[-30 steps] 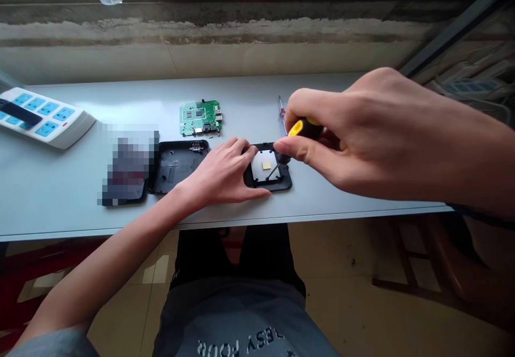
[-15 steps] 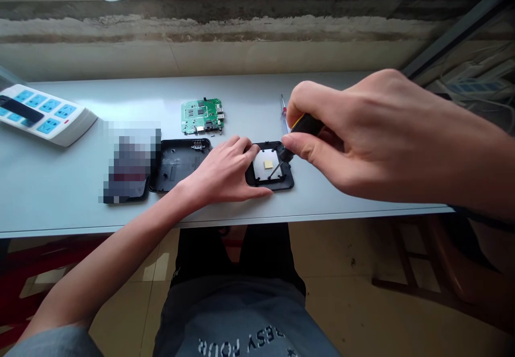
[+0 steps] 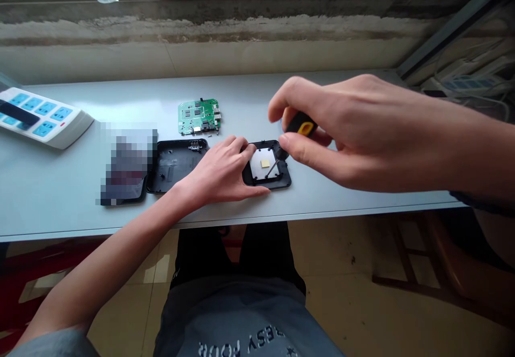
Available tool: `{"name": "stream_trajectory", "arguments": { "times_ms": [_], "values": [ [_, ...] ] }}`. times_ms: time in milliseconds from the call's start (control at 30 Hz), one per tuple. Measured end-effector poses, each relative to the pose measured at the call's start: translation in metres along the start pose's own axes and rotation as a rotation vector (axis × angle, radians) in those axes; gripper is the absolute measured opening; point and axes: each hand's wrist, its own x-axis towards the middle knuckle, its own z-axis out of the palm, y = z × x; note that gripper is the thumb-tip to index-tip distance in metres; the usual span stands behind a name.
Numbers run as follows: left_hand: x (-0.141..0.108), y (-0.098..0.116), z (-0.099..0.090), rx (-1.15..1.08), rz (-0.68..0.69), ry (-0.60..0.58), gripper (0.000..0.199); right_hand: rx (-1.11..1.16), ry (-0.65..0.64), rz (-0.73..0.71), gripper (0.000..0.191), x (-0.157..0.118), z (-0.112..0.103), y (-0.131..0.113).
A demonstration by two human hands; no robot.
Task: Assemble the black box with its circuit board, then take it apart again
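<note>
My left hand (image 3: 225, 169) grips the left side of a black plastic cover (image 3: 285, 179) lying flat on the table, thumb along its near edge. A silver metal plate (image 3: 257, 170) with a small yellowish pad (image 3: 264, 163) sits inside the cover. In my right hand (image 3: 338, 137) is a black and yellow screwdriver (image 3: 298, 126), tilted, its tip at the near edge of the plate. Left of my left hand lies an open black case (image 3: 173, 164). Behind it rests a green circuit board (image 3: 199, 116), with small screws (image 3: 210, 135) near it.
A pixelated dark object (image 3: 126, 166) touches the open case's left side. At the far left stands a white power strip (image 3: 60, 126) with a black item (image 3: 18, 113) on it. The white table's (image 3: 225, 221) front edge runs before my body; a wall rises behind.
My right hand has turned the screwdriver handle, and its yellow end now shows. The screwdriver tip stays at the plate, and my left hand keeps its grip. The view has shifted slightly.
</note>
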Motion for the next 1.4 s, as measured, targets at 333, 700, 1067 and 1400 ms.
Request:
{"name": "stream_trajectory", "arguments": {
  "times_ms": [333, 700, 1067, 1400],
  "values": [
    [0.0, -0.003, 0.004, -0.037, 0.026, 0.033, 0.073, -0.103, 0.038, 0.095, 0.029, 0.004, 0.002, -0.011],
    [-0.001, -0.004, 0.005, -0.016, 0.029, 0.06, 0.07, -0.176, -0.021, 0.112, 0.02, -0.002, -0.003, -0.008],
    [-0.001, -0.003, 0.003, -0.017, 0.019, 0.042, 0.069, -0.156, -0.106, 0.106, 0.023, 0.004, -0.007, -0.005],
    [-0.001, -0.004, 0.004, -0.024, 0.029, 0.045, 0.078, -0.292, -0.075, 0.194, 0.05, 0.006, -0.011, -0.015]
  ]
}}
